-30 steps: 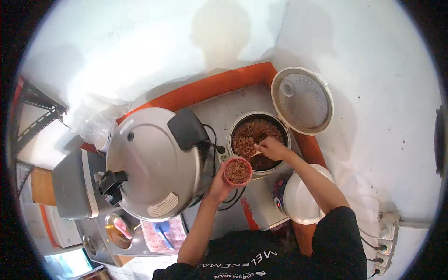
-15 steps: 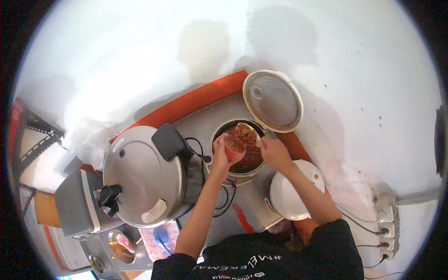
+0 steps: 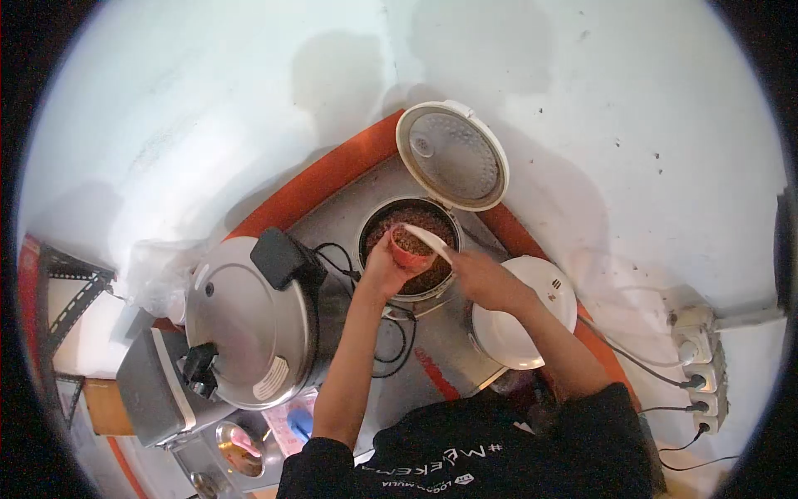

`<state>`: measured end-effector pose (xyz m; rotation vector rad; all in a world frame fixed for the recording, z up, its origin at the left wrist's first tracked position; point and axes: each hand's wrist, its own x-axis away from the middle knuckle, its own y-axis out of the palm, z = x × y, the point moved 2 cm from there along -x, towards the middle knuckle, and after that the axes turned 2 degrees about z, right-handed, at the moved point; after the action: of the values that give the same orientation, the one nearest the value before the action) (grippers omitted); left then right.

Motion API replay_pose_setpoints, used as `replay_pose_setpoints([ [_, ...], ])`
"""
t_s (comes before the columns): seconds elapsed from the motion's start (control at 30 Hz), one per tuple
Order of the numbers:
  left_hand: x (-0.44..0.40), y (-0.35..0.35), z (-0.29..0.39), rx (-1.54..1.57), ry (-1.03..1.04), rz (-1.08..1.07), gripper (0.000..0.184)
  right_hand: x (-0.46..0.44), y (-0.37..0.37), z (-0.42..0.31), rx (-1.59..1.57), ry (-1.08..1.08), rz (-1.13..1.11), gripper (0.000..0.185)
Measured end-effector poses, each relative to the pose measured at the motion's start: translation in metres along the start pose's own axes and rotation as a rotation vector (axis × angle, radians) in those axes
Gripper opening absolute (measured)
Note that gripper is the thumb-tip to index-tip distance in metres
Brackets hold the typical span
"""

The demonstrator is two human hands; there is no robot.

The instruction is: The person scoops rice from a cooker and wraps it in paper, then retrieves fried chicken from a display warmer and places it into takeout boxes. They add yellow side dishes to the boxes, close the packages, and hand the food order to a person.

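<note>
My left hand [image 3: 384,268] is wrapped round a small red bowl [image 3: 409,256] filled with brown grainy food. The bowl is tilted above an open rice cooker [image 3: 366,241] that holds more of the same food. Closed round the handle of a white paddle [image 3: 429,238], my right hand [image 3: 482,279] is just right of the bowl. The paddle's flat blade lies across the bowl's rim. Behind the pot, the cooker's raised lid [image 3: 453,158] leans back.
At left is a large closed cooker [image 3: 241,324], with a grey box [image 3: 158,387] beyond it. A second white cooker [image 3: 528,320] stands under my right forearm. Black cables lie between the cookers. Plugs fill a wall socket strip [image 3: 702,378] at right.
The paddle has come up out of the pot to the bowl's rim. My left hand has brought the bowl over the pot. The view has shifted, moving the cookers leftward.
</note>
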<state>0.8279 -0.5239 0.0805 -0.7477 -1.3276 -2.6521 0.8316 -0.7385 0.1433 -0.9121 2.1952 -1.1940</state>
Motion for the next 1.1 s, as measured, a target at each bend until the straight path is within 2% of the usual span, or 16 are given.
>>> replay_pose_setpoints([
  [0.03, -0.004, 0.005, 0.001, 0.026, -0.007, -0.006, 0.049, -0.003, -0.009, 0.001, 0.004, -0.013, 0.048, 0.051],
  [0.13, -0.008, 0.003, 0.004, -0.093, 0.009, 0.007, 0.051, -0.014, 0.002, -0.029, 0.058, 0.157, -0.079, 0.051],
  [0.23, -0.003, -0.007, 0.012, -0.083, 0.027, 0.066, 0.047, -0.017, 0.007, -0.02, -0.081, 0.012, -0.054, 0.052],
  [0.33, 0.0, -0.009, 0.02, -0.102, 0.102, 0.09, 0.044, -0.025, 0.006, -0.018, -0.073, 0.18, 0.046, 0.052],
  [0.43, 0.008, -0.009, 0.017, -0.101, 0.153, 0.11, 0.043, -0.024, 0.041, -0.034, -0.02, 0.149, -0.125, 0.051],
  [0.53, 0.014, -0.014, 0.017, -0.001, 0.129, 0.122, 0.044, -0.026, 0.021, -0.014, -0.144, 0.133, 0.031, 0.047],
  [0.57, 0.003, -0.025, 0.015, -0.007, 0.176, 0.067, 0.043, -0.028, 0.022, -0.016, -0.178, 0.202, 0.155, 0.044],
  [0.67, -0.006, -0.021, 0.019, -0.205, 0.228, 0.036, 0.043, -0.026, 0.055, -0.036, -0.113, 0.21, 0.056, 0.042],
  [0.7, -0.006, -0.021, 0.02, -0.172, 0.227, 0.033, 0.043, -0.025, 0.064, -0.023, -0.148, 0.124, 0.194, 0.04],
  [0.8, 0.001, -0.028, 0.025, -0.075, 0.235, 0.049, 0.045, -0.029, 0.016, -0.011, -0.367, 0.346, 0.105, 0.037],
  [0.83, 0.002, -0.031, 0.026, -0.076, 0.255, 0.074, 0.045, -0.029, 0.003, -0.014, -0.473, 0.405, 0.276, 0.034],
  [0.9, 0.004, -0.031, 0.028, -0.022, 0.248, 0.051, 0.044, -0.032, 0.018, 0.004, -0.556, 0.451, 0.318, 0.034],
  [0.97, 0.006, -0.028, 0.029, -0.008, 0.252, 0.011, 0.043, -0.033, 0.063, 0.021, -0.569, 0.379, 0.332, 0.039],
  [1.07, 0.014, -0.026, 0.029, -0.002, 0.244, 0.011, 0.041, -0.029, 0.06, -0.009, -0.536, 0.38, 0.305, 0.043],
  [1.1, 0.017, -0.027, 0.031, 0.014, 0.23, 0.043, 0.04, -0.029, 0.063, -0.001, -0.54, 0.348, 0.385, 0.045],
])
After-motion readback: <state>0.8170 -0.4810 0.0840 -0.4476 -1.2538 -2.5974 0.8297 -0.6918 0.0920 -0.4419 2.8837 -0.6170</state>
